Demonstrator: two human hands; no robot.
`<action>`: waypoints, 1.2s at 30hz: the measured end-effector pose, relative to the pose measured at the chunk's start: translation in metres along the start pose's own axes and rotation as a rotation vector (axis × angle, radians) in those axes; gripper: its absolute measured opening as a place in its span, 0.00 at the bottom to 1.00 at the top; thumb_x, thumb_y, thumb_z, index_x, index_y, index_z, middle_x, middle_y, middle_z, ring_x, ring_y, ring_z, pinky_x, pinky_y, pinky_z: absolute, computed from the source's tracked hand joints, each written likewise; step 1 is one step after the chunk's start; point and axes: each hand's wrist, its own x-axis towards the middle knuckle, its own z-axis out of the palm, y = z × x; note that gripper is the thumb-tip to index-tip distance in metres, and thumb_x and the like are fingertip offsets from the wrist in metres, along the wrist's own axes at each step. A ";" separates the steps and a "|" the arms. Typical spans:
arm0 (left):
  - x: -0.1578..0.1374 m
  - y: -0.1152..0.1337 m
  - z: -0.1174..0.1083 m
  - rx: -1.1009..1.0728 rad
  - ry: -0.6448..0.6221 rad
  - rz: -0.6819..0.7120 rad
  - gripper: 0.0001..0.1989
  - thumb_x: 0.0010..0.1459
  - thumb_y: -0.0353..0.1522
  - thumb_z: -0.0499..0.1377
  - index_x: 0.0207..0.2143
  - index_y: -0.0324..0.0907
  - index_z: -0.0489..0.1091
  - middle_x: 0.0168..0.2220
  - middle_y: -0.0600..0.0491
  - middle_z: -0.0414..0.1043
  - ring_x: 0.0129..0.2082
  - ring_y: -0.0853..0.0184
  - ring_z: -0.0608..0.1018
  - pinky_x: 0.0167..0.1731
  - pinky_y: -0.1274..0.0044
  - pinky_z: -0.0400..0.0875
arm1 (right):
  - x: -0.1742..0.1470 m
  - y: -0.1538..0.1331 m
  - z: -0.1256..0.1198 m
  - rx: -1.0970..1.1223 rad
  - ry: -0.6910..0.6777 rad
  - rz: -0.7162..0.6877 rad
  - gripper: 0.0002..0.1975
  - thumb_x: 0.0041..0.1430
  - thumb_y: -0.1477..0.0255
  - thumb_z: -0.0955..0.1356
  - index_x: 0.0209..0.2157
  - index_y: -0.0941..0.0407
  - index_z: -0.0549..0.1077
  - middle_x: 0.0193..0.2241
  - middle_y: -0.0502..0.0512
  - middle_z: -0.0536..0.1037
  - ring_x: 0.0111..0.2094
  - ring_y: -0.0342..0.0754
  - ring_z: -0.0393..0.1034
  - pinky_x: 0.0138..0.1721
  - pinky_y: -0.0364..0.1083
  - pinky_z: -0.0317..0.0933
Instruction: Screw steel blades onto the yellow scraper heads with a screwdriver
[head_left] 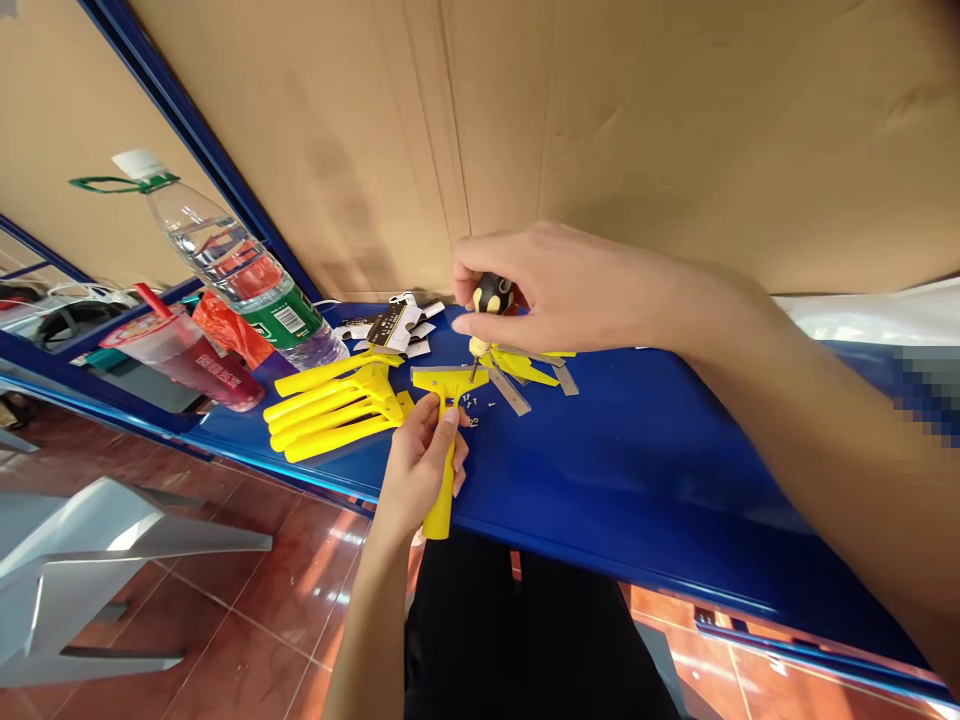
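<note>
My left hand (429,452) is wrapped round the handle of a yellow scraper (438,522), its wide head pointing away from me. Above that head, my right hand (559,285) grips a screwdriver (492,294) with a black and yellow handle. The shaft points down, and its tip meets the right end of the scraper head, where a screw would be too small to make out. Small loose screws (471,401) lie just beyond my left fingers. Metal blades (510,391) and yellow plastic pieces (531,370) are spread under and beside my right hand.
Several yellow scrapers (330,410) lie stacked on the blue shelf (600,460), left of my hands. Behind them are small black and white boxes (395,325), a large water bottle (240,265) and a red drink cup (199,360). Cardboard (675,130) stands along the back. A grey stool (112,540) is at lower left.
</note>
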 end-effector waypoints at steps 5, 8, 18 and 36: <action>0.000 0.001 0.001 -0.001 0.007 -0.006 0.27 0.63 0.53 0.74 0.40 0.44 0.66 0.43 0.54 0.73 0.23 0.76 0.69 0.12 0.81 0.67 | -0.001 0.005 0.002 0.007 0.002 -0.012 0.09 0.67 0.70 0.72 0.48 0.50 0.74 0.39 0.52 0.83 0.33 0.50 0.69 0.34 0.49 0.53; 0.000 0.002 0.002 -0.001 0.012 -0.009 0.28 0.62 0.53 0.74 0.40 0.44 0.65 0.43 0.54 0.73 0.23 0.76 0.69 0.12 0.81 0.67 | -0.002 0.008 0.000 -0.010 0.007 0.010 0.08 0.68 0.67 0.72 0.47 0.50 0.75 0.40 0.54 0.83 0.36 0.52 0.71 0.35 0.50 0.55; 0.000 0.003 0.002 0.008 0.004 -0.015 0.27 0.63 0.53 0.74 0.40 0.45 0.66 0.42 0.54 0.73 0.23 0.76 0.69 0.12 0.81 0.68 | 0.000 0.005 0.002 -0.014 0.014 0.016 0.09 0.68 0.68 0.71 0.49 0.49 0.74 0.41 0.54 0.83 0.34 0.53 0.71 0.35 0.51 0.56; -0.001 0.001 0.001 0.016 -0.003 -0.014 0.25 0.65 0.52 0.72 0.42 0.45 0.65 0.42 0.54 0.73 0.23 0.76 0.69 0.13 0.82 0.68 | 0.000 0.003 0.002 0.032 0.052 0.010 0.12 0.63 0.68 0.75 0.47 0.47 0.76 0.44 0.53 0.86 0.44 0.57 0.76 0.40 0.51 0.59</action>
